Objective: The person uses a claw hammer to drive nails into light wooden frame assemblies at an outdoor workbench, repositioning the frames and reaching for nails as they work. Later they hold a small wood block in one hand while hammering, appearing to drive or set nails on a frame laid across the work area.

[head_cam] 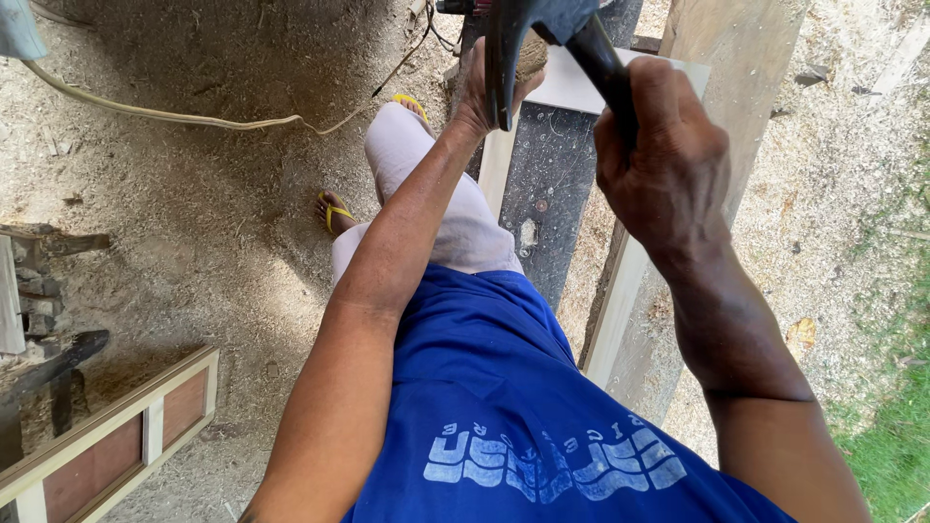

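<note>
At the near edge of the dark bench top, the left hand rests on a pale wooden strip that runs along that edge; whether its fingers are curled or flat cannot be told, since the hammer head hides them. The right hand is closed in a fist around the black handle of a claw hammer, the handle passing through the fingers and out above the knuckles toward the top of the view. The steel head hangs raised just over the left hand, its claw pointing down beside the left wrist. A wide pale plank lies along the far side of the bench. Below, on sawdust-covered ground, a cream hose curves, and a panelled wooden frame sits at the lower left corner.
</note>
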Tool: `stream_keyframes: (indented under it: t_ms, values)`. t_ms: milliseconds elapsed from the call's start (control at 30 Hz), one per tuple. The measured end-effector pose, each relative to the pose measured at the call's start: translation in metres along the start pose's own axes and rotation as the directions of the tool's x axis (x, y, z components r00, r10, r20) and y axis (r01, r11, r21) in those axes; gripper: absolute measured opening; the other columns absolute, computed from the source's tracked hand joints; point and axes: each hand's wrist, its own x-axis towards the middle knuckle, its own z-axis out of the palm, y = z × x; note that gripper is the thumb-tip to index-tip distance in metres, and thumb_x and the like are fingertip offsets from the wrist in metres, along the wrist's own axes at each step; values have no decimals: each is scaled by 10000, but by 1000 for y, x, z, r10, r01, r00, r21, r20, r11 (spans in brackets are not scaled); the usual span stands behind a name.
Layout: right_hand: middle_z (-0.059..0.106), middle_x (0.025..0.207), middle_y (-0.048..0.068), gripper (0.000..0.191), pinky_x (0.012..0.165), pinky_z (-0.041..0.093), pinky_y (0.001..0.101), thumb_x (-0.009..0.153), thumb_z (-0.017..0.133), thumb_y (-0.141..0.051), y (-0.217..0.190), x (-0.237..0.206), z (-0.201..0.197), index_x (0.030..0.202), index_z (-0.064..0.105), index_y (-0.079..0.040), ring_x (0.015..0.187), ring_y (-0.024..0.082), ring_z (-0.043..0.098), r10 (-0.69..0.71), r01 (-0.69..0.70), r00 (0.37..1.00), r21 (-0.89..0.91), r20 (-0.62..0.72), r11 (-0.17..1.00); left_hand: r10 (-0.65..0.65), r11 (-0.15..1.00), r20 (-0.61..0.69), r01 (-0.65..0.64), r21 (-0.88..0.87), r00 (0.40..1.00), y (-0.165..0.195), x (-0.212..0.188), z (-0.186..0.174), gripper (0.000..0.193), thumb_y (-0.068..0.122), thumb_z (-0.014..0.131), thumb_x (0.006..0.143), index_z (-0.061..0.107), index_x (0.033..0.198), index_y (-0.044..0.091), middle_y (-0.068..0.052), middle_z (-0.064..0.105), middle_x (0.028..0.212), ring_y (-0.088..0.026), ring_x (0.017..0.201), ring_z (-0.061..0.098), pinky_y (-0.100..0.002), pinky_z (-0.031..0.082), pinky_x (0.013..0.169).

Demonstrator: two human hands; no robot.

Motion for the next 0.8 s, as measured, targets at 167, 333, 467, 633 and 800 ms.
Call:
stream_keyframes:
  t_ms: [167,333,467,633,800]
  values:
    - [545,830,69,174,427,443,341,1049,668,-84,-6,-3,27,1128,513,-85,567,164,510,115,-97,976,-105,187,990,-137,960,185,177,-219,973,1,5,-2,437,331,866,899,625,1208,139,-20,716,1083,-187,1022,715,-395,604,988]
    - [550,814,67,140,432,454,364,1084,635,-81,-11,-2,23,1140,508,-72,564,216,546,190,-173,946,-87,264,981,75,986,-88,-87,-140,993,10,8,-7,495,354,864,827,590,1114,58,-119,638,992,-277,900,642,-403,556,815]
    - [557,885,101,184,517,479,393,1074,640,-70,-11,-3,0,1189,496,-72,625,236,574,93,-90,990,-31,102,995,-117,944,195,170,-283,974,2,5,-14,325,345,818,896,642,1025,104,-23,648,902,-194,845,674,-347,614,835]
    - [549,857,97,185,456,463,384,1078,645,-77,-14,-4,12,1181,491,-78,583,242,561,116,-107,979,-64,165,992,118,977,21,-112,-181,993,-10,2,-17,368,296,846,881,650,1128,107,-55,635,1026,-267,979,623,-402,546,936]
    - [552,878,88,258,487,465,388,990,685,-133,-13,-1,32,1153,491,-84,607,219,549,90,-65,969,-115,228,991,-70,958,100,95,-270,992,-1,-1,-11,281,208,849,915,674,1122,135,-9,711,1058,-195,957,695,-367,607,923]
